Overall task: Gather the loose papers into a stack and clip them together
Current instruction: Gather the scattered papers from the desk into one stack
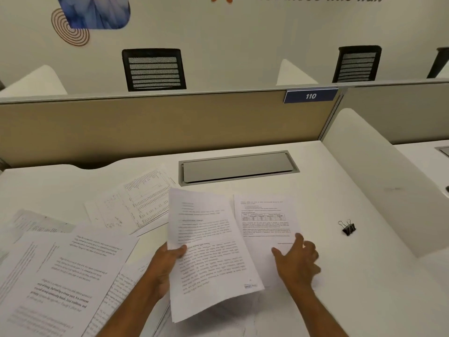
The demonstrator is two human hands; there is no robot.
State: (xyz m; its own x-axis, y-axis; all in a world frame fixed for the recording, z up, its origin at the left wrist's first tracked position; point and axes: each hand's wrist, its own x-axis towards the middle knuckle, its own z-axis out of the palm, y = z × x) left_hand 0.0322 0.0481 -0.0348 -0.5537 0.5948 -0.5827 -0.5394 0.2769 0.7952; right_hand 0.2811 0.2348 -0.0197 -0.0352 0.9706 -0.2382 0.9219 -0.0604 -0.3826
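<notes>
My left hand (pixel 167 261) grips the left edge of a thin bundle of printed sheets (pixel 209 251), held tilted above the white desk (pixel 340 300). My right hand (pixel 296 259) lies flat, fingers spread, on a single printed page with a small table (pixel 264 220) lying on the desk to the right of the bundle. A black binder clip (pixel 348 227) with silver handles sits alone on the desk further right. More loose pages lie to the left: large text sheets (pixel 63 276) near me and table-filled sheets (pixel 138 203) further back.
A grey cable hatch (pixel 239 167) is set into the desk behind the papers. A beige partition (pixel 158 122) with a blue "110" tag (pixel 310 96) closes the back. A white side divider (pixel 388 190) rises on the right. Black mesh chairs (pixel 154 69) stand beyond.
</notes>
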